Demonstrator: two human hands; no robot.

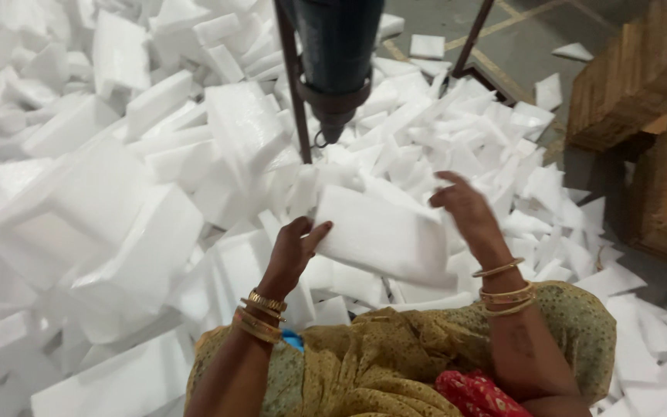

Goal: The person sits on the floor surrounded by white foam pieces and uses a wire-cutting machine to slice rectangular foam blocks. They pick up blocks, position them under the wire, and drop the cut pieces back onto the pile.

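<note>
I hold a flat white foam slab (384, 235) out in front of me between both hands. My left hand (293, 251) grips its near left corner, thumb on top. My right hand (465, 212) is on its far right edge, fingers curled over it and slightly blurred. Gold bangles ring both wrists. Below the slab lies my lap in yellow-green patterned cloth (395, 355) with a red patch.
A big heap of white foam pieces (117, 193) covers the floor to the left and ahead. A dark blue machine head (335, 54) on a metal frame hangs just above the slab. Brown cardboard stacks (642, 85) stand at the right on grey floor.
</note>
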